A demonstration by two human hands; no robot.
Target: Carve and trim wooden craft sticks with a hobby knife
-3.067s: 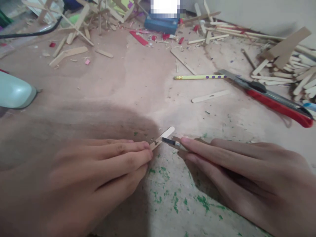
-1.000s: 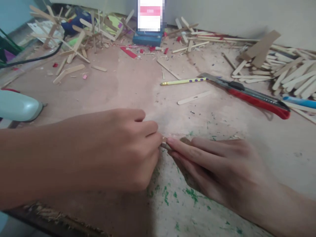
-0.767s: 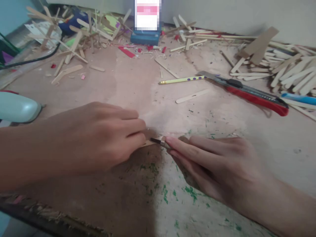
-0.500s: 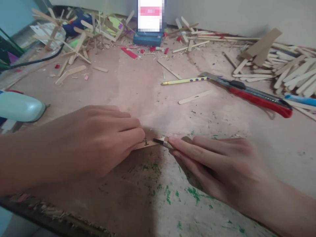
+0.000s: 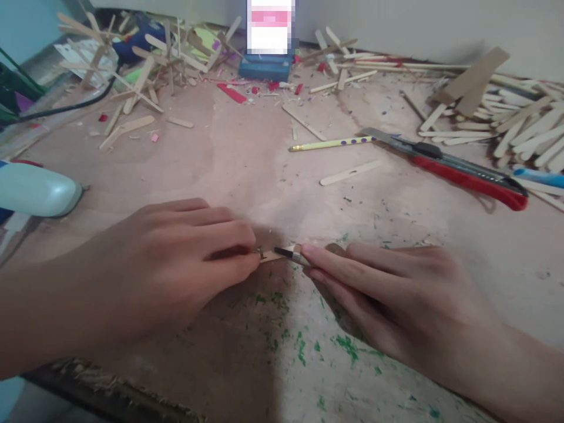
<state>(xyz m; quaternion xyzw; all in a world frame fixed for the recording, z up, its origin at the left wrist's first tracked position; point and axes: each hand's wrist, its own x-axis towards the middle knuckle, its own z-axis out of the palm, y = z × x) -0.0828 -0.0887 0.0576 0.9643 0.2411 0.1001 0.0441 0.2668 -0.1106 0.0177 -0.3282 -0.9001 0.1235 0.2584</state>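
My left hand is closed, with thumb and fingertips together at the left end of a pale wooden craft stick lying low over the table. A small dark mark or piece shows on the stick beside these fingertips; its kind I cannot make out. My right hand is closed around a slim tool with a silver collar and a narrow dark tip. That tip points left and lies over the stick. The rest of the tool is hidden under the right fingers.
A red utility knife lies across a yellow pencil, near a loose craft stick. Piled sticks are at right, glued stick shapes at back left. A pale bottle lies left; a phone stands behind.
My left hand has shifted its grip: the thumb has come forward along the stick and covers more of its near side. My right hand and its tool have barely moved.
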